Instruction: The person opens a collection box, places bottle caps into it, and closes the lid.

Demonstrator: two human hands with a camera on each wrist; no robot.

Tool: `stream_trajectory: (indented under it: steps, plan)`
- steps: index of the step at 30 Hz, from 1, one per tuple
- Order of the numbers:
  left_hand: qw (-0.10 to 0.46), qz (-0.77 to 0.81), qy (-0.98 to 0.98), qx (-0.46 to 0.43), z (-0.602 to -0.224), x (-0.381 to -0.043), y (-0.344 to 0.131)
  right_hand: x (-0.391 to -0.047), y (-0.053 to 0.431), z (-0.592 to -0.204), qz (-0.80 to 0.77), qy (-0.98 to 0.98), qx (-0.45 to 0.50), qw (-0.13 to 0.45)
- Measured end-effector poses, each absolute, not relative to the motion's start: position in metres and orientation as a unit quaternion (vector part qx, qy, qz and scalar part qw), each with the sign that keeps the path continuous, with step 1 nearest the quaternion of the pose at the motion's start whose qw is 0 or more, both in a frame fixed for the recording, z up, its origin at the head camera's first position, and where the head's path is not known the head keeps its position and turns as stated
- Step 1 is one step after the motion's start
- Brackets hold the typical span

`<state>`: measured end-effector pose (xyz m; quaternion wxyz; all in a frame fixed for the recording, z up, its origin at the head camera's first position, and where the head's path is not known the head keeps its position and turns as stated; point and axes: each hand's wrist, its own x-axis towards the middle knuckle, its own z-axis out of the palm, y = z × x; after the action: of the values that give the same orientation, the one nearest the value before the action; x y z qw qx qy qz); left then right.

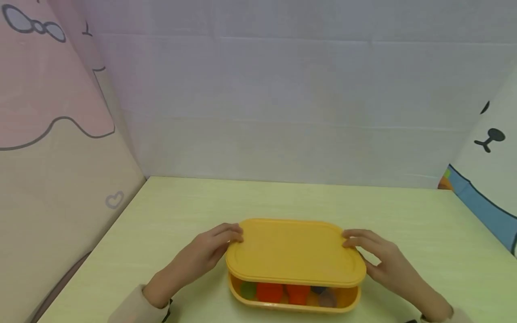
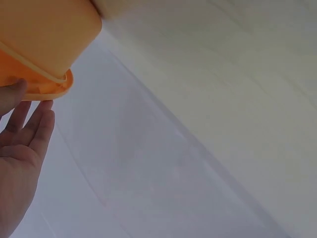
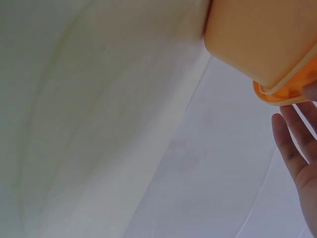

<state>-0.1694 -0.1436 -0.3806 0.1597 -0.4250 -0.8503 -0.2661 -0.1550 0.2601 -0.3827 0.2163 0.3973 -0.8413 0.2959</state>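
Observation:
A yellow lid (image 1: 295, 251) lies tilted over a yellow oblong box (image 1: 292, 307), its near edge raised so that a gap shows along the front. My left hand (image 1: 203, 251) grips the lid's left end, fingers on top and thumb (image 2: 12, 96) underneath. At the other end my right hand (image 1: 379, 258) pinches the lid in the same way. Through the gap I see two red pieces (image 1: 269, 292), a green piece (image 1: 248, 290), a dark blue piece (image 1: 318, 290) and a greyish-purple piece (image 1: 327, 298). The lid hides the rest of the contents.
The box stands near the front of a pale yellow-green table (image 1: 194, 197). A pale hanging sheet (image 1: 299, 107) closes off the back. Printed cloths line the left side (image 1: 52, 188) and the right side (image 1: 492, 179).

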Motion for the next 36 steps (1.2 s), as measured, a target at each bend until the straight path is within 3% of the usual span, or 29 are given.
stream_trajectory:
  steps: [14,25,30,36]
  plan:
    - [0.216,-0.191,-0.832,-0.475,-0.383,-0.166,-0.145,-0.149,0.257,-0.386,0.208,-0.848,0.412,0.261]
    - [0.233,-0.164,-0.843,-0.456,-0.381,-0.164,-0.145,-0.148,0.257,-0.387,0.211,-0.841,0.412,0.280]
    - [0.156,-0.183,-0.897,-0.372,-0.381,-0.166,-0.135,-0.150,0.251,-0.386,0.213,-0.851,0.390,0.280]
    - [0.031,-0.201,-0.941,-0.269,-0.380,-0.168,-0.123,-0.149,0.241,-0.384,0.196,-0.896,0.334,0.219]
